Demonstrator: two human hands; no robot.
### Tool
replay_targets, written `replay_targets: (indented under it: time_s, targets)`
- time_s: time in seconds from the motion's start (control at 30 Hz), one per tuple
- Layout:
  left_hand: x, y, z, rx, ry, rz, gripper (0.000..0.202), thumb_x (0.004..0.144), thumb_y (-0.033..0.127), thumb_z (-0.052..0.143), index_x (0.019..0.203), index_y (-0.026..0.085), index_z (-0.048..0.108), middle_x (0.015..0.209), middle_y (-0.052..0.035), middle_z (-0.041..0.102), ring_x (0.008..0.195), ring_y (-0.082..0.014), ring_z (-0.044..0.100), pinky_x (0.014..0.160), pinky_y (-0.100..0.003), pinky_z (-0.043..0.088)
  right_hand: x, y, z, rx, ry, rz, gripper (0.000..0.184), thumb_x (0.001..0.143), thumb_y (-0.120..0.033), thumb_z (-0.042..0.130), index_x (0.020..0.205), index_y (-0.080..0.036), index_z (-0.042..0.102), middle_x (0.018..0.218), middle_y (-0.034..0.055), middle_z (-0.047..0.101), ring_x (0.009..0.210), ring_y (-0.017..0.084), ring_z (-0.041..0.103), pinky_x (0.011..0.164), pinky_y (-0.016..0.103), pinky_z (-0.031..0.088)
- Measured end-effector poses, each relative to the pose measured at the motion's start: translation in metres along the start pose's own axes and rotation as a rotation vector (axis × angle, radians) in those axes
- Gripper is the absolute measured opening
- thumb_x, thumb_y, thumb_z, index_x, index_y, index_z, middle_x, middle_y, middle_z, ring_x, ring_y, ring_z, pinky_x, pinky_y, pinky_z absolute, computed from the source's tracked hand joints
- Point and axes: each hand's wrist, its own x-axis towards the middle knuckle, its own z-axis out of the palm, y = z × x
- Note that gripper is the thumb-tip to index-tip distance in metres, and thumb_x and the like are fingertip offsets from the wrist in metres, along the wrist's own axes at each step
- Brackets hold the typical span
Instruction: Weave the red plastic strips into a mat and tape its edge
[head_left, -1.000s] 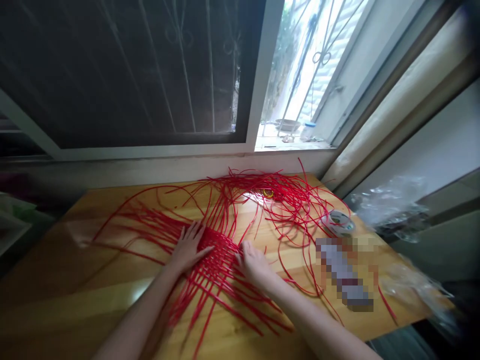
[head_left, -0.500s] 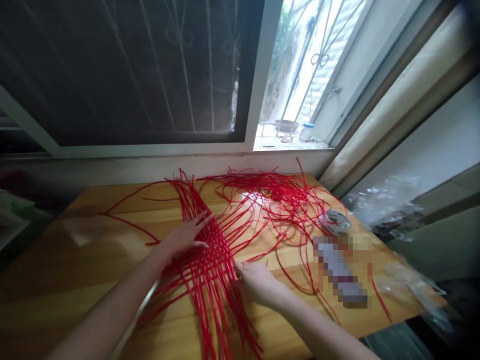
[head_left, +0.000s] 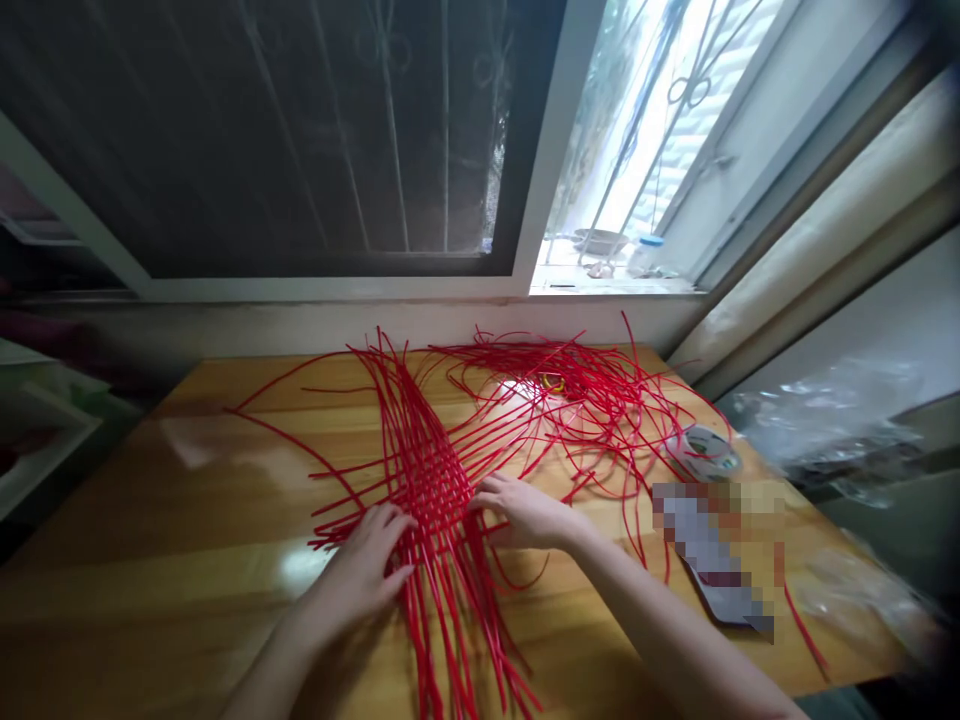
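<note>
In the head view, a wooden counter (head_left: 187, 500) fills the lower part of the frame. A mat of woven red strips (head_left: 431, 470) lies flat on it, in the middle of the frame. Its loose ends stick out toward the top and the bottom.

The left hand (head_left: 367, 570) rests on the lower left edge of the mat. Its fingers (head_left: 394, 525) are spread out and pressed flat on the strips, not gripping anything.

The right hand (head_left: 529, 510) lies on the right side of the mat, just right of center. Its fingers (head_left: 487, 495) are bent a little and touch the strips. I cannot tell if they pinch one.

A messy pile of loose red strips (head_left: 592, 400) sits above and to the right of the hands, near the window (head_left: 637, 150) at the top of the frame.

A roll of tape (head_left: 703, 450) lies at the right, near the pile. Clear plastic wrap (head_left: 832, 420) is at the far right edge
</note>
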Motion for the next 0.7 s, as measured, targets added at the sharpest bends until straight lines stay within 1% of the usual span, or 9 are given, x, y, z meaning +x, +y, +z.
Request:
replay_targets:
  time_s: [0.07, 0.13, 0.23, 0.33, 0.4, 0.5, 0.53, 0.6, 0.7]
  targets:
    - [-0.006, -0.007, 0.018, -0.035, 0.002, -0.022, 0.035, 0.072, 0.022, 0.058, 0.106, 0.023, 0.054, 0.11, -0.0076, 0.051, 0.104, -0.0218, 0.049, 0.09, -0.039, 0.042, 0.001, 0.003, 0.006, 0.012, -0.004, -0.003, 0.041, 0.069, -0.023, 0.066, 0.109, -0.017, 0.057, 0.104, 0.0072, 0.056, 0.097, 0.019, 0.048, 0.087, 0.031, 0.04]
    - [-0.006, -0.012, 0.028, -0.06, 0.032, -0.022, 0.034, 0.072, 0.021, 0.057, 0.106, 0.023, 0.054, 0.111, -0.0076, 0.051, 0.104, -0.022, 0.049, 0.091, -0.04, 0.042, 0.001, 0.005, 0.01, 0.01, 0.011, 0.005, 0.043, 0.07, -0.023, 0.066, 0.111, -0.016, 0.056, 0.107, 0.0082, 0.055, 0.101, 0.02, 0.047, 0.09, 0.032, 0.039]
    - [-0.004, -0.016, 0.03, -0.069, 0.072, -0.003, 0.033, 0.074, 0.022, 0.056, 0.107, 0.024, 0.055, 0.112, -0.0074, 0.052, 0.105, -0.0216, 0.048, 0.091, -0.039, 0.042, 0.003, 0.007, 0.013, 0.0, 0.023, 0.007, 0.04, 0.072, -0.024, 0.065, 0.11, -0.016, 0.056, 0.107, 0.0083, 0.056, 0.101, 0.02, 0.047, 0.091, 0.032, 0.038]
    - [-0.008, -0.018, 0.024, -0.024, 0.06, 0.038, 0.036, 0.075, 0.023, 0.054, 0.112, 0.026, 0.054, 0.119, -0.0068, 0.05, 0.112, -0.0222, 0.045, 0.095, -0.04, 0.04, 0.004, 0.01, 0.018, -0.011, 0.061, -0.011, 0.037, 0.073, -0.025, 0.064, 0.108, -0.017, 0.058, 0.108, 0.0075, 0.057, 0.104, 0.019, 0.047, 0.093, 0.033, 0.038]
    - [-0.014, -0.02, 0.02, 0.041, 0.053, 0.07, 0.047, 0.075, 0.021, 0.053, 0.121, 0.029, 0.047, 0.131, -0.0061, 0.042, 0.123, -0.0246, 0.036, 0.101, -0.045, 0.033, 0.003, 0.013, 0.023, -0.02, 0.118, -0.021, 0.038, 0.073, -0.029, 0.065, 0.11, -0.019, 0.058, 0.116, 0.0074, 0.054, 0.115, 0.021, 0.041, 0.099, 0.036, 0.033]
    - [-0.023, -0.028, 0.018, 0.169, 0.038, 0.084, 0.064, 0.078, 0.024, 0.051, 0.136, 0.029, 0.025, 0.144, -0.0067, 0.024, 0.132, -0.0272, 0.021, 0.105, -0.052, 0.022, 0.002, 0.02, 0.031, -0.042, 0.142, -0.04, 0.049, 0.076, -0.034, 0.061, 0.123, -0.023, 0.049, 0.135, 0.0071, 0.039, 0.13, 0.023, 0.022, 0.107, 0.042, 0.021]
    - [-0.026, -0.031, 0.019, 0.213, 0.033, 0.085, 0.066, 0.08, 0.027, 0.049, 0.138, 0.028, 0.019, 0.145, -0.0074, 0.02, 0.132, -0.0272, 0.019, 0.105, -0.053, 0.021, 0.001, 0.022, 0.034, -0.051, 0.124, -0.047, 0.053, 0.078, -0.035, 0.058, 0.128, -0.023, 0.044, 0.139, 0.0071, 0.034, 0.133, 0.022, 0.017, 0.108, 0.043, 0.018]
    - [-0.029, -0.038, 0.021, 0.29, 0.029, 0.099, 0.066, 0.084, 0.033, 0.045, 0.14, 0.027, 0.011, 0.146, -0.0084, 0.018, 0.133, -0.0266, 0.018, 0.104, -0.052, 0.023, 0.001, 0.024, 0.038, -0.071, 0.076, -0.047, 0.056, 0.083, -0.037, 0.051, 0.135, -0.023, 0.033, 0.143, 0.0079, 0.026, 0.134, 0.022, 0.011, 0.109, 0.045, 0.015]
    - [-0.034, -0.048, 0.026, 0.366, 0.014, 0.131, 0.064, 0.086, 0.035, 0.04, 0.14, 0.025, 0.007, 0.146, -0.0085, 0.016, 0.133, -0.026, 0.017, 0.105, -0.049, 0.024, 0.002, 0.024, 0.04, -0.097, 0.032, -0.028, 0.056, 0.088, -0.039, 0.043, 0.138, -0.022, 0.025, 0.144, 0.009, 0.024, 0.135, 0.02, 0.01, 0.109, 0.045, 0.012]
